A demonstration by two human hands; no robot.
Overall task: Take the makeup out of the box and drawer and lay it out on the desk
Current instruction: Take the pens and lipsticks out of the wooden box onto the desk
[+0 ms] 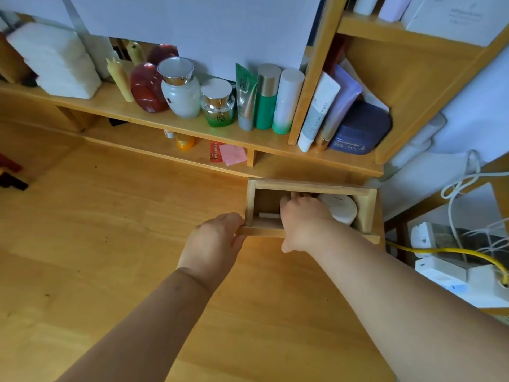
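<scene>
Your left hand (212,245) grip curled on the open drawer (366,213) front, right hand (304,220) reaching inside beside a white jar (343,209), grip hidden, shelf labels unreadable

The right hand (304,216) reaches into the open drawer (308,188), lower centre-right of the frame; its fingertips lie out of sight behind the knuckles, so what they touch cannot be told. It covers the left part of a white round jar (343,209). The left hand (214,241) grips the drawer's front corner, its fingertips hidden under the wood. A small white stick (268,215) is partly covered. Labels on the tubes (319,111) at centre right are too small to read. The white box (454,17), upper right, is cut off by the frame edge.
</scene>
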